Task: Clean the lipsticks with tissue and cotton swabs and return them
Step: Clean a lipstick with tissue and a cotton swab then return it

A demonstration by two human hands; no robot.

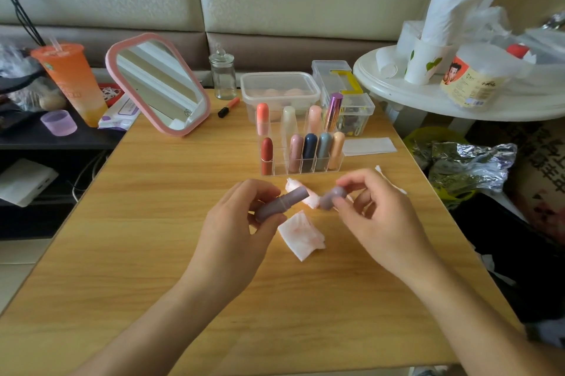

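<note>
Head view: left hand (241, 222) grips a mauve plastic lipstick tube (279, 204) at frame centre, right hand (371, 210) fingers pinch its rounded mauve cap (333, 196) just beside. Stained white tissue (301, 235) lies below on the wooden surface (153, 207); clear acrylic lipstick organizer (301, 158) stands behind.

A light wooden table (153, 253) carries it all. At its far left corner a pink-framed mirror (159, 82) stands tilted back, with a lidded glass jar (223, 76) and an orange pen (228, 107) just beside it. A lidded plastic tub (279, 85) and two clear boxes (357, 115) line the far edge behind a clear lipstick organizer (278, 166). Right of the organizer lies a folded white tissue (368, 145). Nearer are a cotton swab (379, 169), a crumpled tissue (311, 200) and a pink-stained tissue (301, 236).
</note>
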